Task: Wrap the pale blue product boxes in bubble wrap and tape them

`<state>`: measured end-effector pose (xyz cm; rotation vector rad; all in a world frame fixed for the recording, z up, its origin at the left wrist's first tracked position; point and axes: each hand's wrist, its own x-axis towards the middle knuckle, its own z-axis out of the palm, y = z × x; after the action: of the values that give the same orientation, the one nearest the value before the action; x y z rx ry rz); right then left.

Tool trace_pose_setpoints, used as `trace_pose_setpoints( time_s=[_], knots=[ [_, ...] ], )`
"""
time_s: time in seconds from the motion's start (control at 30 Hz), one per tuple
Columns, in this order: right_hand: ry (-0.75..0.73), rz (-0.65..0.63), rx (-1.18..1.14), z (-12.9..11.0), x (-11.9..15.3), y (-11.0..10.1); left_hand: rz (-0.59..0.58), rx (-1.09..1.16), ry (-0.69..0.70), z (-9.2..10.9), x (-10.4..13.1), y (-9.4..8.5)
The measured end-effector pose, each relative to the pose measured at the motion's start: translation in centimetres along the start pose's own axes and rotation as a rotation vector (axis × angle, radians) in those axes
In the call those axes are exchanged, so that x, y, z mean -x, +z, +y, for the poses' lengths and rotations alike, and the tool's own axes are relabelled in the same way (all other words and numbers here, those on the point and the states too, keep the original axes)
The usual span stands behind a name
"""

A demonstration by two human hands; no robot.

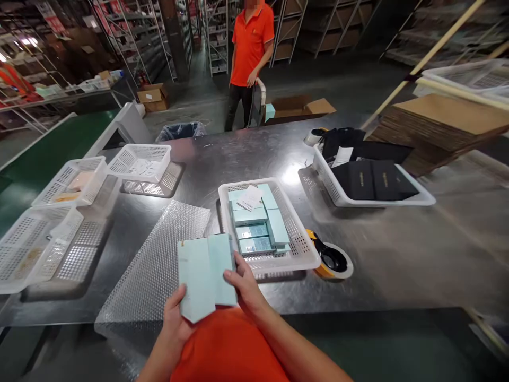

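Observation:
Two pale mint-green boxes (207,276) are held side by side in front of my body. My left hand (177,315) grips the lower left edge, thumb on the front. On the right edge, my right hand (244,284) closes round the other box, its thumb pressed on the face. Just beyond them stands a white plastic basket (296,225) with several more mint-green boxes (254,215) and a white slip of paper (250,198) on top. A sheet of bubble wrap (155,265) lies left of my hands and hangs over the table's near edge.
A yellow tape dispenser (330,260) lies right of the basket. Further right, another basket (338,197) holds black packages (369,180). Several white baskets (71,183) line the left side of the metal table (207,164). Across it stands a person in orange (252,42).

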<state>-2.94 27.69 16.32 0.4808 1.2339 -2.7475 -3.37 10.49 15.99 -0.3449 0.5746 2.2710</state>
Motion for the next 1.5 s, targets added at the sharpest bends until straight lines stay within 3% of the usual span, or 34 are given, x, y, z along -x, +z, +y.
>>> trace_pose_setpoints(
  time_s=[0.13,0.2,0.37,0.5,0.7,0.93,1.2,1.5],
  knots=[
    [0.051,0.122,-0.126,-0.8,-0.4,-0.7,-0.008,0.092,0.109,1.1,0.4,1.1],
    [0.126,0.108,-0.189,-1.3,-0.7,-1.2,0.02,0.119,0.116,1.5,0.5,1.6],
    [0.319,-0.148,-0.288,-2.2,-0.4,-1.5,0.033,0.063,-0.008,1.9,0.5,1.5],
    [0.323,-0.269,-0.198,-2.3,0.4,-1.2,0.021,0.01,-0.056,2.0,0.2,1.6],
    [0.184,-0.194,-0.177,-1.3,0.8,-1.0,-0.122,-0.017,-0.047,2.5,0.0,1.5],
    [0.173,-0.113,-0.235,-1.0,0.7,-1.2,0.053,-0.137,0.026,3.4,0.5,0.7],
    [0.386,-0.176,-0.378,-1.0,-0.1,-3.3,0.004,-0.115,0.005,2.8,-0.2,2.8],
    [0.327,-0.065,-0.307,-1.3,-0.5,-3.4,0.089,-0.153,0.006,2.6,-0.1,1.8]
  ],
)
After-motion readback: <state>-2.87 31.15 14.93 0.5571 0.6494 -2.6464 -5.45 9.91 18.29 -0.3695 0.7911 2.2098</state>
